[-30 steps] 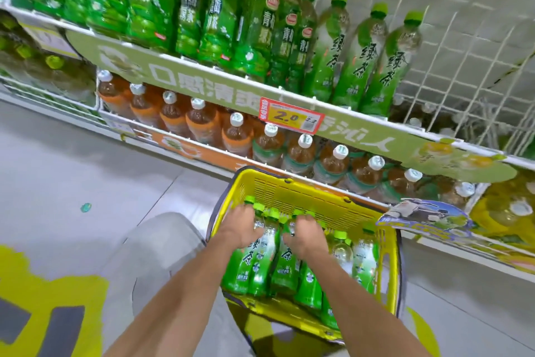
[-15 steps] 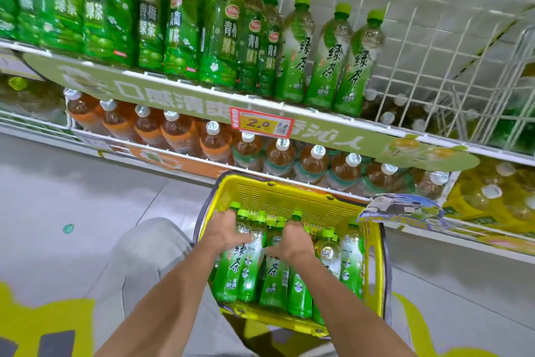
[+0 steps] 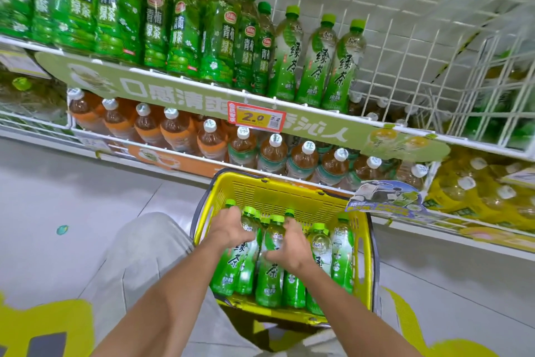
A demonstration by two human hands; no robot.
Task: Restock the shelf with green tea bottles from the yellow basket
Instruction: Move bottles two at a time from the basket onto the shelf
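A yellow basket (image 3: 278, 194) stands on the floor below the shelf, holding several green tea bottles. My left hand (image 3: 228, 229) grips the upper part of a green tea bottle (image 3: 231, 267) on the basket's left side. My right hand (image 3: 289, 246) grips another green tea bottle (image 3: 270, 275) near the middle. Three matching light-green tea bottles (image 3: 315, 58) stand on the upper wire shelf (image 3: 390, 128), with bare wire shelf to their right.
Darker green plum-tea bottles (image 3: 162, 18) fill the upper shelf's left. Brown tea bottles with white caps (image 3: 272, 154) line the lower shelf; yellow bottles (image 3: 477, 191) sit at the right. A price tag (image 3: 257, 118) hangs from the shelf edge. My knee (image 3: 144, 246) is left of the basket.
Both hands have closed tighter round bottles in the basket and the bottles have risen slightly. The view has shifted closer to the shelf.
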